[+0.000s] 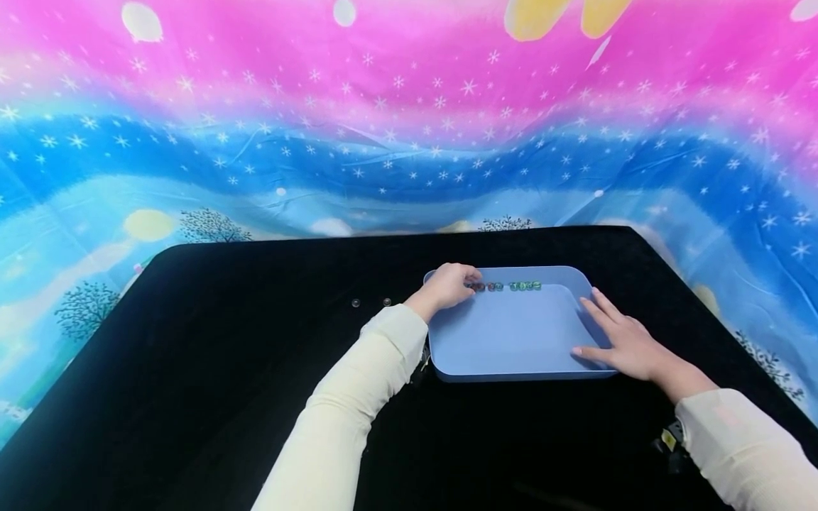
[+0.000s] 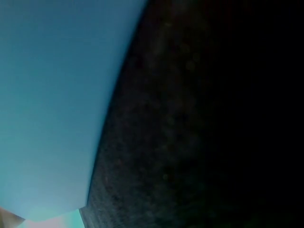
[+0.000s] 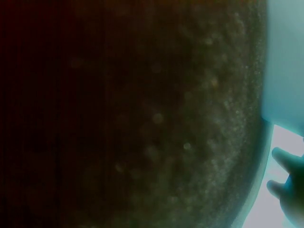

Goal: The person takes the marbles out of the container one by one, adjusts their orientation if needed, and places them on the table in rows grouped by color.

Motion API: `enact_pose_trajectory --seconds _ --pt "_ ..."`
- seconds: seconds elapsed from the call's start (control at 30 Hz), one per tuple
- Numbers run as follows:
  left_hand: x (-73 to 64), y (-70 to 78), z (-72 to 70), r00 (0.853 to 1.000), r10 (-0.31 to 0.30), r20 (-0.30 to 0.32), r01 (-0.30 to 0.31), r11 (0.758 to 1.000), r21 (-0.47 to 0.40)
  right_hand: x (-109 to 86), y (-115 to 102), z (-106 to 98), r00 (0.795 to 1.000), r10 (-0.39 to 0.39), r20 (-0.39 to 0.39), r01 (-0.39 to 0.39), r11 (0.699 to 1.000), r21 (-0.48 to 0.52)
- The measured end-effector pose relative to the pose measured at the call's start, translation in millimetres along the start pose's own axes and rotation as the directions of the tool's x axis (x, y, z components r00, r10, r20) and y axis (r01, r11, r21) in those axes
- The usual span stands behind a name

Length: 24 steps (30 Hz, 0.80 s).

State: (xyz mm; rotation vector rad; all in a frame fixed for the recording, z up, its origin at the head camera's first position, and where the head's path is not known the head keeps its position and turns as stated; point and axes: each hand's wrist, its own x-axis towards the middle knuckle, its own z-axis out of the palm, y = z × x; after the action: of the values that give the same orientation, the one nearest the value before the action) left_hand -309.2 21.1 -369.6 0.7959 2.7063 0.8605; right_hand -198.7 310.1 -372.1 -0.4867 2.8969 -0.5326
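Note:
A pale blue rectangular tray [image 1: 511,333] lies on the black table. Along its far side, small glass marbles stand in a row: reddish marbles [image 1: 492,287] at the left and several green marbles [image 1: 525,286] farther right. My left hand [image 1: 449,285] reaches over the tray's far left corner, thumb and fingers pinching a dark reddish marble at the row's left end, partly hidden by the fingertips. With fingers spread, my right hand [image 1: 629,346] rests on the tray's right side, thumb over the near rim. The left wrist view shows mostly the tray's wall [image 2: 52,104].
Two loose marbles, one clear marble [image 1: 356,303] and one reddish marble [image 1: 386,302], lie on the black tablecloth [image 1: 224,369] left of the tray. Behind the table hangs a pink and blue patterned cloth [image 1: 396,128]. In the right wrist view, dark tablecloth fills most of the frame.

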Motion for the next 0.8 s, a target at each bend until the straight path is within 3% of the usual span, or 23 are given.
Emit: enact_pose_trajectory --seconds 0.5,0.8 --pt "-0.7 8.4 2.3 0.999 0.015 -0.033 -0.008 0.978 0.209 0.8 1 0 1.0 0.005 0.013 -0.006 1.0 0.005" --pt "-2.6 10.6 3.7 0.999 -0.019 -0.044 0.032 0.95 0.312 0.4 1 1 1.0 0.011 0.008 -0.011 1.0 0.005"
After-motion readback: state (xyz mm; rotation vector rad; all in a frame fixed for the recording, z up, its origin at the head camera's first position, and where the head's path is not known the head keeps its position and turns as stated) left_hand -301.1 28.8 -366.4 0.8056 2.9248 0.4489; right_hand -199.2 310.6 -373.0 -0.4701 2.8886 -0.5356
